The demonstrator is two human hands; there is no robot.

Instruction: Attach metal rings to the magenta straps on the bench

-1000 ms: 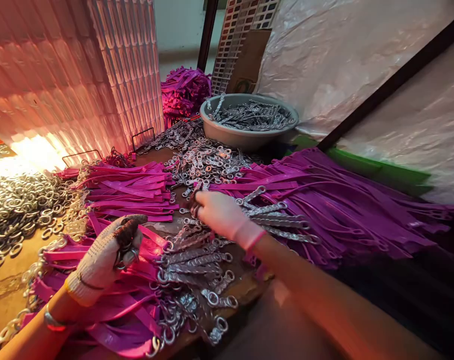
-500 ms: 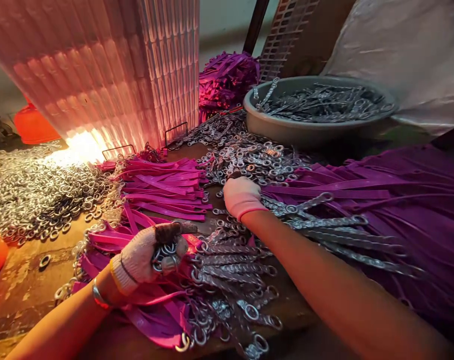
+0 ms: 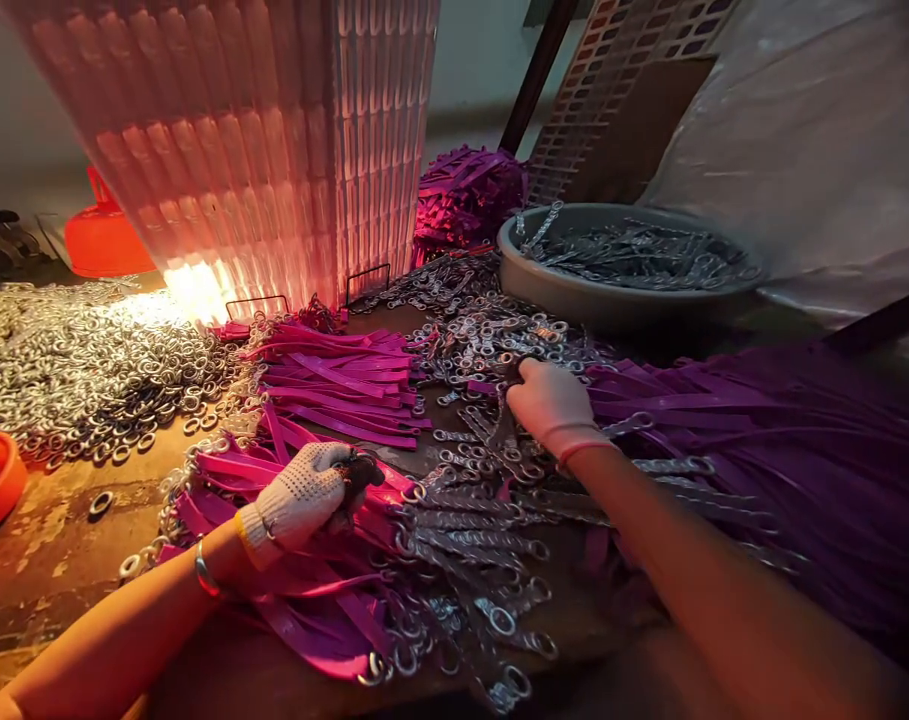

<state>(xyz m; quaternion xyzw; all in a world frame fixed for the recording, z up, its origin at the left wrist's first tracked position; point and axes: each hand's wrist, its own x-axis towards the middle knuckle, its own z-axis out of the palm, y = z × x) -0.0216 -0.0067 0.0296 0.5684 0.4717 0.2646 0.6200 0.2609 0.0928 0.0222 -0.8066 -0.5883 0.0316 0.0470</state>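
My left hand (image 3: 311,497), in a white dotted glove with dark fingertips, is closed above pink straps (image 3: 319,600); whatever lies inside its fingers is hidden. Rings showed in that palm half a second ago. My right hand (image 3: 550,398), gloved too, has its fingers closed around the end of a purple strap (image 3: 488,388), beside a heap of metal chain pieces (image 3: 491,325). More purple straps (image 3: 724,400) spread out to the right of it. Between the hands lie twisted metal chains with end rings (image 3: 461,520).
Loose metal rings (image 3: 86,360) are heaped at the left, near an orange bowl (image 3: 4,480) and a red lamp (image 3: 105,235). A ribbed translucent panel (image 3: 274,150) stands behind. A grey basin (image 3: 626,285) of chains stands at the back right.
My right hand has moved rightward, and a purple strap end now shows at its fingers. My left hand has turned over and closed, hiding the rings. The view has shifted slightly.
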